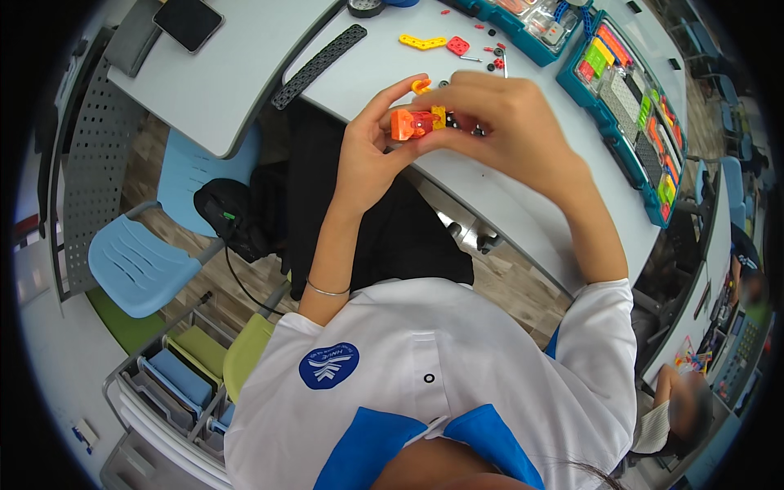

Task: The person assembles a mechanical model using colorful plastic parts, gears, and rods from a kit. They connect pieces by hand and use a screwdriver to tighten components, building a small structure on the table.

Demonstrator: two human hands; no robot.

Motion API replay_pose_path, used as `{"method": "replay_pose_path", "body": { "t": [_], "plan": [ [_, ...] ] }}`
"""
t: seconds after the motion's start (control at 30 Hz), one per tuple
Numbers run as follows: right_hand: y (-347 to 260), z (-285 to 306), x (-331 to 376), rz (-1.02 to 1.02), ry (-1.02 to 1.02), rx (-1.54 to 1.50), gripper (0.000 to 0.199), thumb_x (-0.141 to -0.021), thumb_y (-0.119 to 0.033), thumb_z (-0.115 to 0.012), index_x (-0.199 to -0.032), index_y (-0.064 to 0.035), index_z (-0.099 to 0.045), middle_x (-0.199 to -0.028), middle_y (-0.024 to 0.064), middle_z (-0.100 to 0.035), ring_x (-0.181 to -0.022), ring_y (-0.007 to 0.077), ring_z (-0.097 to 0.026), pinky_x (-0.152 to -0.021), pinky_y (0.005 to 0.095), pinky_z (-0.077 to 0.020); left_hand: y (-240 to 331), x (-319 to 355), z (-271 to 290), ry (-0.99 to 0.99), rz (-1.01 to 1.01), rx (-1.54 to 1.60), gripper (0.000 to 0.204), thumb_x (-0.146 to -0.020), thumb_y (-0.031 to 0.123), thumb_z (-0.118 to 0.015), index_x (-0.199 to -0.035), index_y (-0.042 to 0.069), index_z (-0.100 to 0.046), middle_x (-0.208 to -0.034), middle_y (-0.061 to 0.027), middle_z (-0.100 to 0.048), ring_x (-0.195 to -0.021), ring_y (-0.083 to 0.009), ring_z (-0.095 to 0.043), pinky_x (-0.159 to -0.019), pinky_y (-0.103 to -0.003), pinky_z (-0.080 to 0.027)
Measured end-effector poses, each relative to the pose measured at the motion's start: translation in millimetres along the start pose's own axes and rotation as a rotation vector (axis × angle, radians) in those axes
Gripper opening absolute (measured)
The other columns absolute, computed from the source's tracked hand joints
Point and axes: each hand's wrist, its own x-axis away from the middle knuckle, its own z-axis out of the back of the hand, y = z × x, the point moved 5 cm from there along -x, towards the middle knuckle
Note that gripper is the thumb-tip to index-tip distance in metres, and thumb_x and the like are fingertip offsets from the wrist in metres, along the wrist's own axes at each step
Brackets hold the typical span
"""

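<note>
Orange building-block assembly (415, 123), with a yellow piece and a dark part joined at its right end, is held in the air just above the near edge of the tabletop (392, 77), between both hands. The left hand (365, 155) pinches the orange end between thumb and fingertips; the right hand (502, 122) closes over the dark end from above, its fingers curled round the piece, so the joint itself is partly hidden and the state of the fit cannot be confirmed. In my judgement the step is a press or alignment of small parts. It is done well if the left hand holds the orange block steady as the fixed side while the right hand alone applies the push, straight along the axis of the assembly and without twisting. Keeping the work over the tabletop rather than over the lap means a slipped part lands within reach. Beyond the assembly lie loose parts: a yellow strip (422, 41), a red square piece (457, 46) and a black perforated beam (318, 65). To the right of the assembly stands a teal parts tray (608, 135) with sorted pieces.
</note>
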Motion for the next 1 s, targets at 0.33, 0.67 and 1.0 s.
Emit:
{"method": "replay_pose_path", "body": {
  "t": [0.33, 0.67, 1.0],
  "plan": [
    [37, 40, 19, -0.168, -0.092, 0.1, 0.03, -0.081, -0.018, -0.082, -0.107, -0.006, -0.07, -0.086, 0.0081, -0.064, -0.079, 0.0226, -0.063, -0.071, 0.0348, -0.0514, 8, -1, 4, -0.048, 0.043, 0.031, 0.065, -0.085, -0.007, -0.074, -0.142, -0.001, -0.042, -0.122, -0.0212, -0.069, -0.11, -0.0157, -0.067, -0.094, -0.026, -0.053],
    [51, 28, 26, -0.473, -0.408, 0.023, 0.034, -0.086, -0.02, -0.079, -0.114, -0.0039, -0.07, -0.092, 0.0069, -0.07, -0.085, 0.0181, -0.066, -0.078, 0.0325, -0.0514, 5, -1, 4, -0.043, 0.004, 0.008, 0.063, -0.086, -0.006, -0.07, -0.142, 0.0, -0.041, -0.122, -0.0215, -0.069, -0.107, -0.0146, -0.067, -0.092, -0.027, -0.053],
    [67, 27, 25, -0.524, -0.434, -0.147, 0.032, -0.092, -0.031, -0.074, -0.109, -0.0042, -0.073, -0.08, 0.0035, -0.07, -0.076, 0.0125, -0.065, -0.071, 0.0279, -0.0491, 0, -1, 4, 0.01, -0.02, 0.04, 0.061, -0.088, -0.007, -0.066, -0.142, 0.002, -0.038, -0.123, -0.0213, -0.068, -0.098, -0.0131, -0.067, -0.089, -0.028, -0.057]
  ]
}}
